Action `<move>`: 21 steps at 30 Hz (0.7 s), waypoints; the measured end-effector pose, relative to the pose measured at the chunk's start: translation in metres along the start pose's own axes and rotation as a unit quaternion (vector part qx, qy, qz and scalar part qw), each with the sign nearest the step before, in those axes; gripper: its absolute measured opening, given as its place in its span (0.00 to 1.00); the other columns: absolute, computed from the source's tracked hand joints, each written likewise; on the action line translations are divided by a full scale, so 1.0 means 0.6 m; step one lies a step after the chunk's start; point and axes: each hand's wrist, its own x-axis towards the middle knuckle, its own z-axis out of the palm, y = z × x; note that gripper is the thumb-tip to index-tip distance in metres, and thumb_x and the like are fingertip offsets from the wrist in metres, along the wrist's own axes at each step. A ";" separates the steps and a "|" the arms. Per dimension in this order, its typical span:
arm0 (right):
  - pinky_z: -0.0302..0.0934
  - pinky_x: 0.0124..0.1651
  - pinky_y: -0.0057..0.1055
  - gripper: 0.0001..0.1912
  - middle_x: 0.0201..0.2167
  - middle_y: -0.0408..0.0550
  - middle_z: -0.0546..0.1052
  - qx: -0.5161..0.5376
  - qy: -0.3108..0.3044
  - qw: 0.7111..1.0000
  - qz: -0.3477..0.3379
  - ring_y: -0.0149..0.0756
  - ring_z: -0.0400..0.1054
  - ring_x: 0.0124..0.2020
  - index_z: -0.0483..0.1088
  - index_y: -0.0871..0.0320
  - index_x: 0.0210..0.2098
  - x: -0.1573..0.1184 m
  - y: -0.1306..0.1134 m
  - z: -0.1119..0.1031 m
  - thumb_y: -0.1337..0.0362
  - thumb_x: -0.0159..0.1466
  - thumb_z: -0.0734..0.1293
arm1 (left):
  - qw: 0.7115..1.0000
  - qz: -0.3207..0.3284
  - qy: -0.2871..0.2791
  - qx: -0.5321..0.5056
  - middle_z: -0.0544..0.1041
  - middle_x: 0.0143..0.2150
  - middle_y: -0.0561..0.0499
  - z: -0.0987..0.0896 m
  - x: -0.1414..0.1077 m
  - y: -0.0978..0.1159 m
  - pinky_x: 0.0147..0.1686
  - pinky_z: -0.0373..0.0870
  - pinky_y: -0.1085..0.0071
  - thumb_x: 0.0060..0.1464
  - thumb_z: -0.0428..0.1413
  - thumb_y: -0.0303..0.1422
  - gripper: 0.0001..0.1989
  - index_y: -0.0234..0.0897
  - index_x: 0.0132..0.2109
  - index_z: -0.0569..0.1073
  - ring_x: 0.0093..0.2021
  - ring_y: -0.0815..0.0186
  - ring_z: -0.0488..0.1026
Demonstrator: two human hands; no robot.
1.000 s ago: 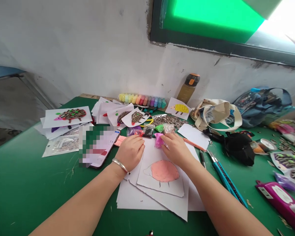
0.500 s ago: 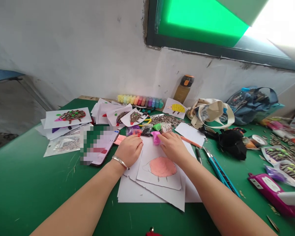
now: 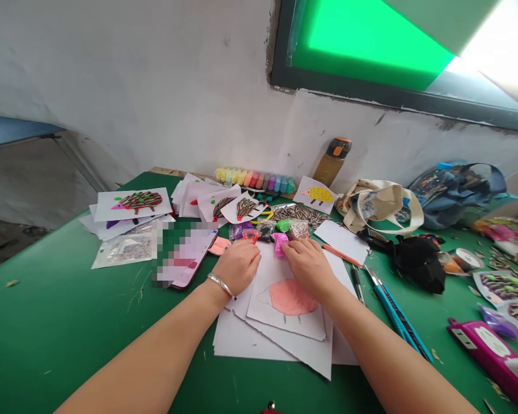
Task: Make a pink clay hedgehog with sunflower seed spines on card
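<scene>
Right hand (image 3: 309, 267): fingers (image 3: 296, 248) together, touching pink clay bag (image 3: 279, 244) at top of paper sheet (image 3: 267, 270); firm hold, cannot tell. Left hand (image 3: 237, 267): fingers together, near small red bag (image 3: 251, 236). Better keep hands steady above pink shape (image 3: 291, 297).
</scene>
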 end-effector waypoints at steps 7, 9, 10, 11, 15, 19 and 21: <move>0.50 0.52 0.37 0.10 0.40 0.50 0.77 0.033 0.006 0.999 0.007 0.40 0.64 0.44 0.73 0.57 0.41 0.010 -0.006 -0.014 0.68 0.63 0.62 | 0.999 0.026 -0.030 0.014 0.79 0.38 0.48 0.009 -0.002 0.016 0.52 0.70 0.65 0.62 0.46 0.28 0.12 0.37 0.38 0.75 0.44 0.64 0.74; 0.51 0.51 0.37 0.09 0.40 0.50 0.77 0.042 0.010 0.999 0.016 0.40 0.65 0.43 0.74 0.57 0.40 0.012 -0.008 -0.018 0.68 0.64 0.61 | 0.999 0.003 -0.029 0.039 0.79 0.43 0.47 -0.001 -0.002 0.011 0.54 0.68 0.65 0.62 0.45 0.28 0.14 0.36 0.40 0.76 0.47 0.63 0.74; 0.52 0.51 0.37 0.10 0.40 0.50 0.77 0.048 0.014 0.999 0.020 0.40 0.65 0.43 0.74 0.57 0.39 0.013 -0.008 -0.020 0.68 0.64 0.61 | 0.998 -0.022 -0.021 0.059 0.79 0.45 0.45 -0.009 -0.002 0.006 0.56 0.67 0.62 0.63 0.44 0.28 0.15 0.35 0.41 0.76 0.49 0.61 0.73; 0.53 0.50 0.37 0.10 0.40 0.50 0.77 0.056 0.020 0.998 0.024 0.40 0.66 0.42 0.74 0.57 0.39 0.013 -0.007 -0.022 0.68 0.64 0.60 | 0.995 -0.056 -0.014 0.082 0.78 0.47 0.41 -0.017 -0.002 0.000 0.56 0.66 0.58 0.63 0.42 0.27 0.16 0.33 0.43 0.76 0.51 0.58 0.72; 0.55 0.49 0.36 0.11 0.37 0.49 0.78 0.091 0.043 0.994 0.037 0.40 0.67 0.42 0.74 0.57 0.40 0.009 0.002 -0.028 0.69 0.65 0.61 | 0.969 -0.171 -0.076 0.162 0.79 0.39 0.40 -0.048 -0.002 -0.025 0.44 0.70 0.56 0.59 0.47 0.29 0.13 0.32 0.38 0.77 0.42 0.53 0.75; 0.56 0.47 0.36 0.10 0.36 0.48 0.77 0.103 0.039 0.993 0.039 0.39 0.67 0.40 0.74 0.56 0.40 0.002 0.009 -0.029 0.71 0.64 0.62 | 0.955 -0.170 -0.163 0.182 0.78 0.34 0.44 -0.056 0.000 -0.030 0.42 0.69 0.60 0.54 0.53 0.30 0.08 0.36 0.31 0.76 0.42 0.53 0.74; 0.57 0.46 0.36 0.10 0.36 0.48 0.77 0.105 0.032 0.993 0.037 0.39 0.66 0.39 0.74 0.57 0.39 -0.001 0.009 -0.027 0.71 0.64 0.62 | 0.950 -0.163 -0.188 0.189 0.78 0.37 0.43 -0.054 0.000 -0.025 0.44 0.69 0.61 0.54 0.53 0.30 0.06 0.36 0.33 0.75 0.45 0.53 0.72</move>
